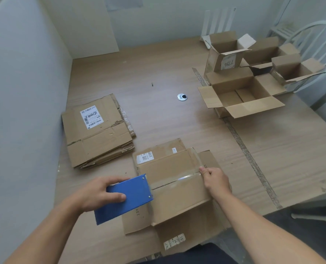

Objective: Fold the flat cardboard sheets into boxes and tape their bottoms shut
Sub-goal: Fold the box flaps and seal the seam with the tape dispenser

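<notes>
A wooden table (158,73) fills most of the view, with a white chair (318,35) at its far right corner. Four open boxes (240,96) stand grouped near that corner, flaps spread. On the left side, against the wall, lies a stack of flat cardboard sheets (97,132), the top one bearing a white label. At the near edge, in front of the person, a folded box (173,180) rests bottom-up with its flaps closed. The left hand (99,193) grasps a blue tape dispenser (124,199) at the box's left edge. The right hand (215,180), fingers curled, pinches the end of the clear tape (177,181) at the right edge. The strip runs along the seam between them. A metal grommet (182,97) sits mid-table.
</notes>
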Demonstrator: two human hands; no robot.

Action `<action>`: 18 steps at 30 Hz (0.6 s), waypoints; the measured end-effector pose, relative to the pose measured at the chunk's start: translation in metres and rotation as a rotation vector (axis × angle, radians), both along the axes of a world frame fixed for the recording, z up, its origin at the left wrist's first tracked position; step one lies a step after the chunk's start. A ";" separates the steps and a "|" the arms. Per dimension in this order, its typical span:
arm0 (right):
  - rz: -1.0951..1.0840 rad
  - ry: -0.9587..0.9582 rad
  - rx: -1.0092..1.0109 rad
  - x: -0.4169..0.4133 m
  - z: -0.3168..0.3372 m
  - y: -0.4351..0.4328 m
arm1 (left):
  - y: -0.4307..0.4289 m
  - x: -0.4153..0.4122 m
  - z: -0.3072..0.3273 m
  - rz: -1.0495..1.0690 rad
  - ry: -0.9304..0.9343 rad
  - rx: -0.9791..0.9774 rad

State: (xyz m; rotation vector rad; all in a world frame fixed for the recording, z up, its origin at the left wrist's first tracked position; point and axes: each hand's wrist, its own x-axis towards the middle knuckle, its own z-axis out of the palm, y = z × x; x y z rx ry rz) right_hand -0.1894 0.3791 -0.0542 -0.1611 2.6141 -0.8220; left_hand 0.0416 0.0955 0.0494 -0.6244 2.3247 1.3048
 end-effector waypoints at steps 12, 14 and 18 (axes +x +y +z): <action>-0.011 0.014 0.004 0.011 0.007 -0.010 | -0.023 0.030 -0.024 0.143 -0.112 0.102; -0.014 0.017 0.014 0.012 0.007 -0.011 | -0.021 0.030 -0.034 0.133 -0.115 0.080; -0.069 -0.017 0.017 0.012 0.004 -0.012 | -0.016 0.029 -0.050 0.155 -0.116 0.046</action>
